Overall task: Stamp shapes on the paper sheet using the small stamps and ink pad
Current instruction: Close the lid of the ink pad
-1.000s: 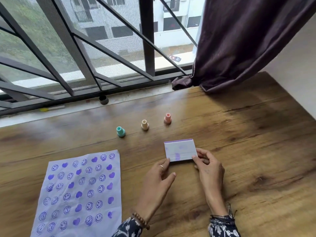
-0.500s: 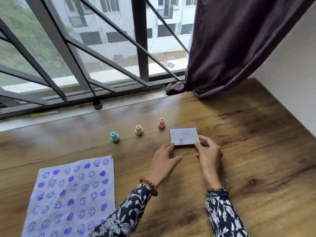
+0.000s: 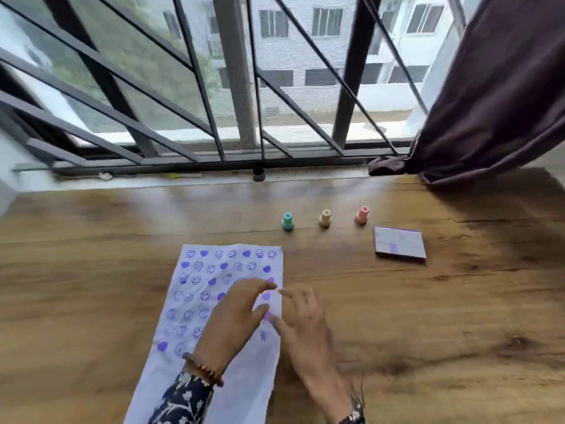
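A pale paper sheet, covered with purple smiley and heart prints, lies on the wooden table. My left hand rests flat on the sheet with fingers spread. My right hand touches the sheet's right edge, fingers apart, holding nothing. Beyond the sheet stand three small stamps in a row: teal, cream and pink. The closed ink pad, white with purple smudges, lies to the right of the stamps, apart from both hands.
A barred window runs along the table's far side, with a small dark cap on its sill. A dark purple curtain hangs at the right, its end resting on the table corner.
Both hands let go of the ink pad, left beside the pink stamp, and moved left onto the paper sheet. The camera view has shifted left and the picture is blurred.
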